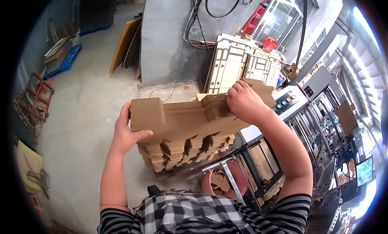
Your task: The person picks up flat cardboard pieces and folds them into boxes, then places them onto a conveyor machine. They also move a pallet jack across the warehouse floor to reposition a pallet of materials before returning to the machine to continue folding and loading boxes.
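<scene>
A thick bundle of die-cut brown cardboard blanks (182, 123) stands on edge between my hands, its notched top edge facing up. My left hand (125, 131) grips the bundle's left end, with the thumb on the near face and the fingers behind it. At the right part of the top edge, my right hand (246, 102) is closed over the cardboard, its fingertips partly hidden. Below the bundle rises a pile of similar cardboard blanks (190, 151) with uneven, jagged sides.
A pink bin (206, 183) with cardboard scraps stands near my body. To the right is a machine with a button panel (285, 101) and metal rails (262, 185). Patterned die boards (228, 64) lean by the grey wall (165, 40). Yellow-brown panels (124, 44) lean further left.
</scene>
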The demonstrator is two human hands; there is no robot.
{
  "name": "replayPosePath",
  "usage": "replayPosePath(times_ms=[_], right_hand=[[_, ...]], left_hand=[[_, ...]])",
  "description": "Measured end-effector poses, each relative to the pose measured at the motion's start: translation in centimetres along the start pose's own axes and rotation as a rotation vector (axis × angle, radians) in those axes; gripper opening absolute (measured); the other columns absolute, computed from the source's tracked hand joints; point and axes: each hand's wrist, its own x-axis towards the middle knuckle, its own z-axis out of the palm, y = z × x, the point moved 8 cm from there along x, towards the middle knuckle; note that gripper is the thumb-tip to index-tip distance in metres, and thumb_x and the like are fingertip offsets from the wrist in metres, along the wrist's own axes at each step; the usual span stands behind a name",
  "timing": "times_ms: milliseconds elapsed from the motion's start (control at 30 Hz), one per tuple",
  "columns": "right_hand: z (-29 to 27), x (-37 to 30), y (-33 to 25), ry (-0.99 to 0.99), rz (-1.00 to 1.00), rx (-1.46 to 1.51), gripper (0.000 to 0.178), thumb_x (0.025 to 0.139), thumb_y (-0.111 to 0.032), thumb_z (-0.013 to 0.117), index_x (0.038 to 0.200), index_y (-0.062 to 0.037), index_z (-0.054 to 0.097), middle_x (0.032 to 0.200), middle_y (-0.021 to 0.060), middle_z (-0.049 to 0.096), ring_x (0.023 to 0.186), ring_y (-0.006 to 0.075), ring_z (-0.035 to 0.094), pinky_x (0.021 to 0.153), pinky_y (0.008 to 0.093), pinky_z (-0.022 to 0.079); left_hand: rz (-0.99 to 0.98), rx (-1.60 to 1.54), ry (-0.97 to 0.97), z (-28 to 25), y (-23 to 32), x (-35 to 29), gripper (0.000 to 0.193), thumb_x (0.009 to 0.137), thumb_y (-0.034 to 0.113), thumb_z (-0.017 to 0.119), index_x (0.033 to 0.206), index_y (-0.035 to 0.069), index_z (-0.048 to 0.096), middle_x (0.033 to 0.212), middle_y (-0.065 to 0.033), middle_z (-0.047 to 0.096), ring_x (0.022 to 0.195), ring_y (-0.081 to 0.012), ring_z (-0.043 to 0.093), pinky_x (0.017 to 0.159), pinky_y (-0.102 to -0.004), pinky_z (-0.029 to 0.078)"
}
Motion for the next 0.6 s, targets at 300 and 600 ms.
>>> replayPosePath(times_ms=[300,600], right_hand=[[2.0,1.3,0.3,-0.092,-0.084,0.017,0.006,0.066,-0.009,0.059,0.066,-0.0057,0.064,0.076,0.0071,0.059,0.077,0.0242,0.059,0.075,0.0344,0.045],[1.3,0.8,0.3,-0.075,-0.031,0.01,0.009,0.069,-0.009,0.057,0.071,-0.0048,0.064,0.076,0.0078,0.059,0.079,0.0239,0.059,0.079,0.0353,0.045]], left_hand=[[-0.006,-0.003,0.033,-0.2,-0.2,0.4,0.098,0.053,0.039,0.087,0.13,0.002,0.037,0.116,-0.0078,0.053,0.109,-0.0197,0.051,0.095,-0.0334,0.04],[0.038,0.005,0.021,-0.2,-0.1,0.4,0.093,0.053,0.026,0.087,0.129,0.002,0.038,0.113,-0.0097,0.056,0.107,-0.0228,0.053,0.094,-0.0359,0.041]])
